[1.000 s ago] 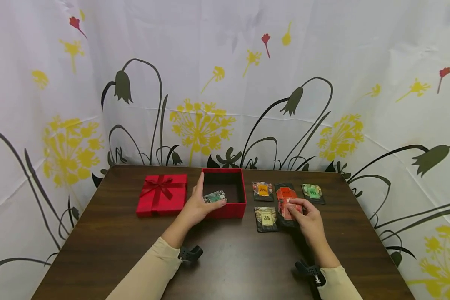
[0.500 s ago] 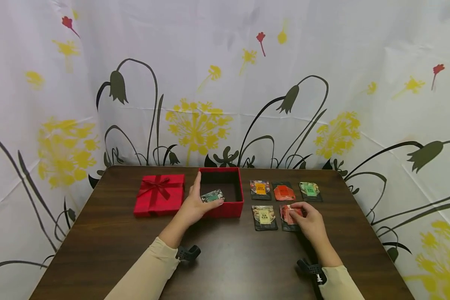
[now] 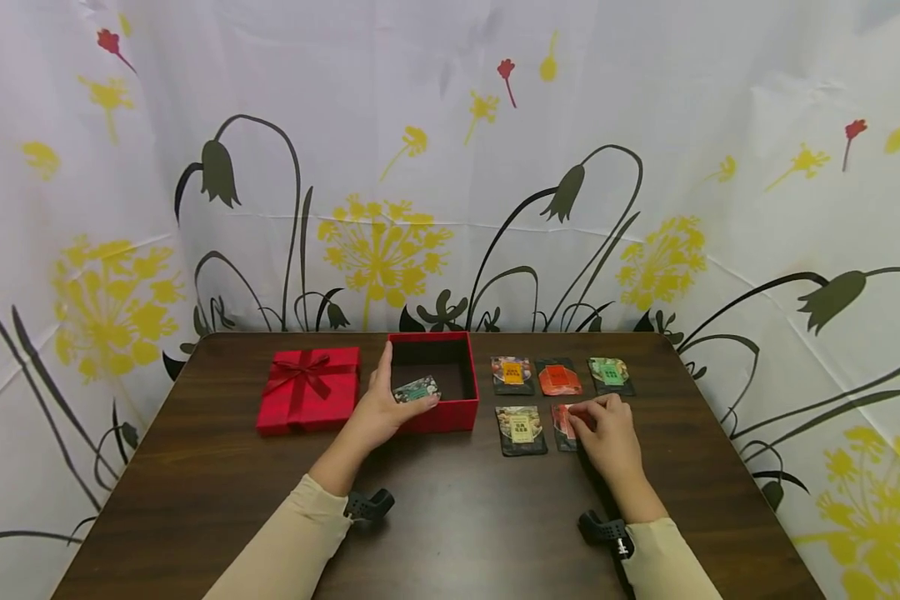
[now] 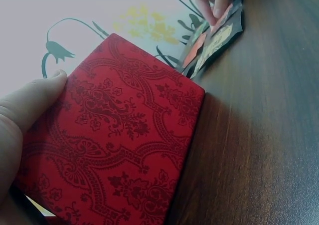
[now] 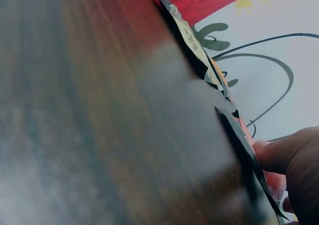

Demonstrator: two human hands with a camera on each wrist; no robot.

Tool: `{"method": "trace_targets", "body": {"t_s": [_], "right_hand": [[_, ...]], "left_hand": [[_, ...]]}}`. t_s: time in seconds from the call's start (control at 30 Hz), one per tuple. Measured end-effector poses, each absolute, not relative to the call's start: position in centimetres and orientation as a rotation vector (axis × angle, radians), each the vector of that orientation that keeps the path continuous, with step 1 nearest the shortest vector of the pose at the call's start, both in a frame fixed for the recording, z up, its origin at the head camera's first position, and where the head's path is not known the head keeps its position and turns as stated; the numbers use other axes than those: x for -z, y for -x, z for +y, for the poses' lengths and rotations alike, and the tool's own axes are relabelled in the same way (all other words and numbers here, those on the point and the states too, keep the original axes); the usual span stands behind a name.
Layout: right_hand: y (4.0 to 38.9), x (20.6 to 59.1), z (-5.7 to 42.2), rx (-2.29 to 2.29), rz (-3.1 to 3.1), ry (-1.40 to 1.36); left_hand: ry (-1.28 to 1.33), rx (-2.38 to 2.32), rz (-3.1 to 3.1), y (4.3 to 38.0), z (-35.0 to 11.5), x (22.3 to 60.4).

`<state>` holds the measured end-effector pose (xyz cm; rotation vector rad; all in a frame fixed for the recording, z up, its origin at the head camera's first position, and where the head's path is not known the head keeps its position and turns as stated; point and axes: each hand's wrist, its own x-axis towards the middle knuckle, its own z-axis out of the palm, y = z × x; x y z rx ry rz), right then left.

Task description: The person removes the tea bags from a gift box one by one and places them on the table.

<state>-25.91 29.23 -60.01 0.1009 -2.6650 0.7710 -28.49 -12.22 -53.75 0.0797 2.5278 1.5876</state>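
My left hand (image 3: pixel 378 414) grips the red open box (image 3: pixel 461 415) at its near left corner. Its thumb lies over the front rim in the head view. Beside that thumb, inside the box, shows a dark sachet with a green pattern (image 3: pixel 417 389). The left wrist view shows the box's patterned red wall (image 4: pixel 114 130) with the thumb at its rim. My right hand (image 3: pixel 611 433) pinches at a flat red-labelled sachet (image 3: pixel 562 428) on the table, covering its right part. The right wrist view shows the thumb against the sachet's face, above its dark edge (image 5: pixel 244 155).
An orange-labelled sachet (image 3: pixel 512 376), a red-orange one (image 3: pixel 559 379) and a green one (image 3: pixel 611 376) lie along the back. A cream-labelled sachet (image 3: pixel 521 431) lies nearer. The red lid with a bow (image 3: pixel 311 392) sits left of the box on the brown table (image 3: pixel 457 517).
My right hand has brought the red sachet down from overlapping the red-orange one to a spot beside the cream one. Its fingers have since curled closer together. The left hand stays on the box.
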Motion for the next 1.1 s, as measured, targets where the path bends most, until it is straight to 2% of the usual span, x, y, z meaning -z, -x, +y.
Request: {"method": "trace_targets", "body": {"t_s": [1.1], "right_hand": [[26.47, 60.62, 29.21, -1.01, -2.559, -0.194]], "left_hand": [[-0.062, -1.557, 2.538, 28.69, -12.2, 53.79]]}}
